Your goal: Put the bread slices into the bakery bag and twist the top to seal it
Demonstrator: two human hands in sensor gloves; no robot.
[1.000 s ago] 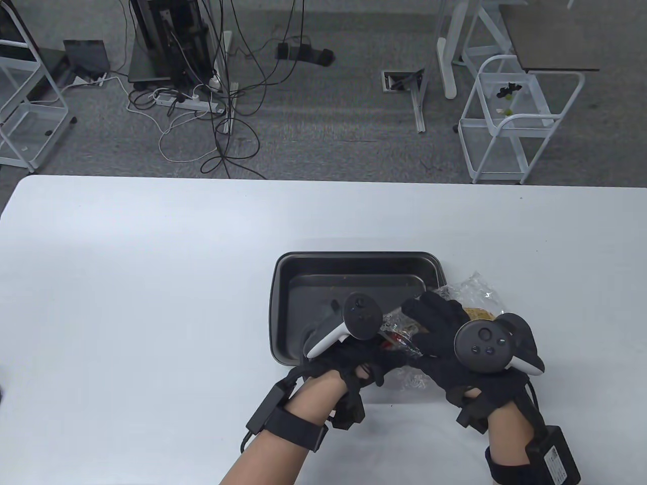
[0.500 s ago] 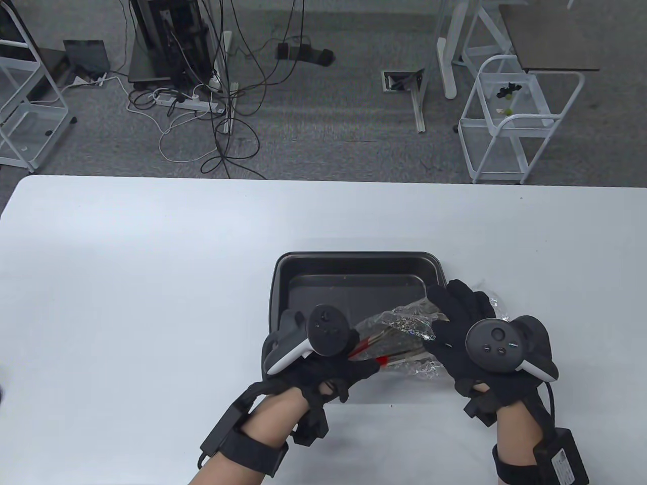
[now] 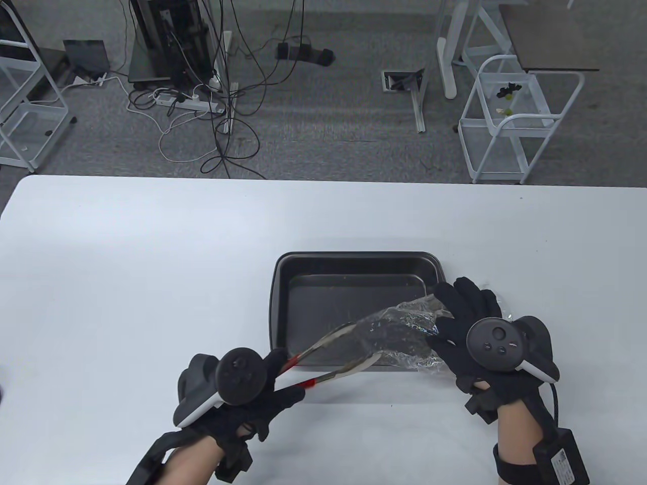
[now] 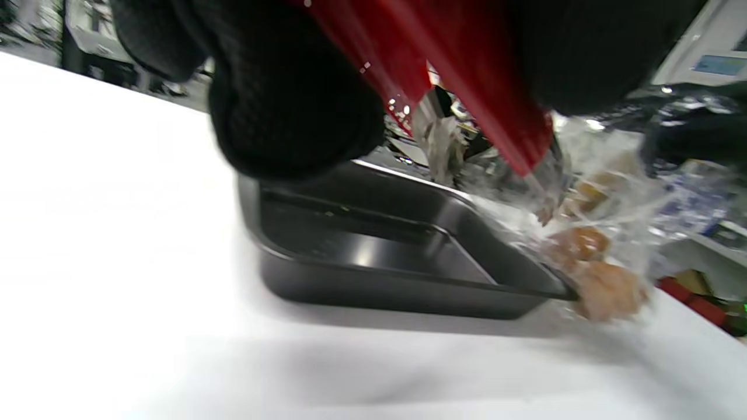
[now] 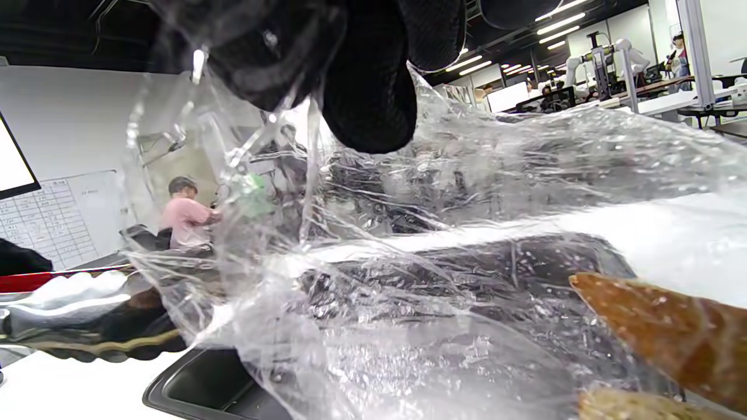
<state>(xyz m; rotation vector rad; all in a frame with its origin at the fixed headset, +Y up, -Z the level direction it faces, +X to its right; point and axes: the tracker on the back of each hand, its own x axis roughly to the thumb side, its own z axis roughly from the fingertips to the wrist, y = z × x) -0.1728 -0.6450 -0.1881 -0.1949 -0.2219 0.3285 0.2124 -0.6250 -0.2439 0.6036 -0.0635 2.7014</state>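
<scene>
Left hand: the left hand (image 3: 247,391) was seen curled round the red handles of the tongs (image 3: 323,356), whose metal arms ran from the fingers up and rightward toward the bag mouth. The grip was firm; the two arms were only slightly parted.
Tongs tips: whether the tips were inside the bag mouth or just at it could not be told; in the left wrist view they were blurred. Nothing could be seen held between them.
Right hand: the right hand (image 3: 467,323) was closed on the crinkled top of the bakery bag (image 3: 409,331), with plastic gathered under the fingers (image 5: 367,87) and the mouth held open toward the tongs.
Bread slices: the bread slices (image 4: 589,268) were seen inside the clear bag, below and beyond the right fingers, at the tray's right end. How many there were could not be counted.
Tray: the dark tray (image 3: 303,268) lay between and ahead of both hands, and no bread was seen in it.
Table: the white table (image 3: 126,262) carried the tray and the bag's lower end.
Step judged: loading appeared finished, with the tongs at the point of being cleared from the bag.
Next move: the tongs would need to be set down so that the freed left fingers could gather the neck, which would then be twisted against the right hand's hold.
Risk: the thin plastic could be snagged by the tips.
</scene>
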